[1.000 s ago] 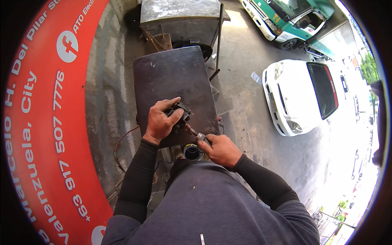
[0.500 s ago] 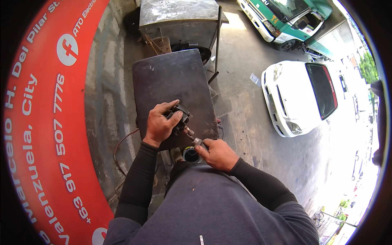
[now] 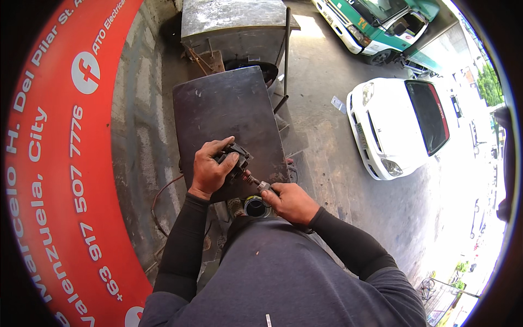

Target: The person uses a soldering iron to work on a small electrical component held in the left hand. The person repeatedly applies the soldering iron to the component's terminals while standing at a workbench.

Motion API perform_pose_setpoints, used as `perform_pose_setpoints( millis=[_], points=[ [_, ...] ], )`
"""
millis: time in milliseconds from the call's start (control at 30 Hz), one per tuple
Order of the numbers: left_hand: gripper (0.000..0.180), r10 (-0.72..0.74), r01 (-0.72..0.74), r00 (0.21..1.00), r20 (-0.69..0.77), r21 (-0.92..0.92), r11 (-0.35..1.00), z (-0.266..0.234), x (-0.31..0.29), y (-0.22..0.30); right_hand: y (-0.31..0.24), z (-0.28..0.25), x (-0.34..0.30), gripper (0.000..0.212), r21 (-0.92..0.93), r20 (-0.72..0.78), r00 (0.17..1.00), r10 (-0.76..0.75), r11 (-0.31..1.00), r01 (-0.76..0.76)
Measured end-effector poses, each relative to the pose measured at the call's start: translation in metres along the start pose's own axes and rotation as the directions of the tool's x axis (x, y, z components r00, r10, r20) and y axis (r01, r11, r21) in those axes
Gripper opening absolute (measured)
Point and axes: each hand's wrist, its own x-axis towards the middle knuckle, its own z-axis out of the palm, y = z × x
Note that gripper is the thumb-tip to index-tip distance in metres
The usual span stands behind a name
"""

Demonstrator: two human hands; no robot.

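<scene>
My left hand [image 3: 207,171] is closed around a dark, greasy metal part [image 3: 239,155], with the thumb and fingers gripping its body. From that part's lower right side sticks out a reddish-brown shaft with spring-like coils [image 3: 250,177]. My right hand [image 3: 294,203] is closed on a grey metal piece [image 3: 264,187] that meets the outer end of the shaft. Whether the two are joined or only touching, I cannot tell. Both hands are over the near end of a dark metal-topped workbench [image 3: 226,103].
Below the bench's near edge stands a round can [image 3: 256,207]. A cable [image 3: 158,210] hangs at the left beside a worn wall, near a red sign [image 3: 60,163]. Beyond the bench is a metal cabinet [image 3: 234,24] with an upright pipe [image 3: 287,49]. A white car [image 3: 389,128] and a green-and-white truck [image 3: 376,27] are at right.
The view has shifted slightly, so the bench and car sit a little further left. Both hands keep their grips, with little visible movement.
</scene>
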Motion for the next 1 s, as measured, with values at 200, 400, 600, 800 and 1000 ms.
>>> perform_pose_setpoints(
  millis=[200, 400, 600, 800, 1000],
  points=[
    [0.052, 0.023, -0.023, 1.000, -0.014, -0.010, 1.000, 0.001, -0.003, -0.004, 0.006, 0.004, 0.001, 0.060, -0.022, 0.021, 0.998, -0.054, 0.998, 0.054],
    [0.052, 0.033, -0.033, 0.999, -0.018, -0.012, 0.999, 0.001, -0.006, -0.011, 0.013, 0.001, 0.006, 0.060, 0.002, -0.011, 0.999, -0.032, 0.999, 0.032],
    [0.053, 0.053, -0.054, 0.998, -0.029, -0.041, 0.998, 0.000, -0.007, -0.012, 0.019, 0.003, 0.010, 0.061, 0.015, -0.018, 0.998, -0.054, 0.998, 0.054],
    [0.053, 0.056, -0.056, 0.998, -0.015, -0.038, 0.998, -0.002, -0.006, -0.010, 0.023, 0.004, 0.010, 0.059, 0.058, 0.014, 0.999, -0.035, 0.998, 0.034],
    [0.053, 0.037, -0.037, 0.999, -0.010, -0.041, 0.998, -0.002, -0.005, -0.009, 0.019, -0.002, 0.009, 0.059, 0.041, 0.032, 0.998, -0.054, 0.998, 0.053]
  ],
)
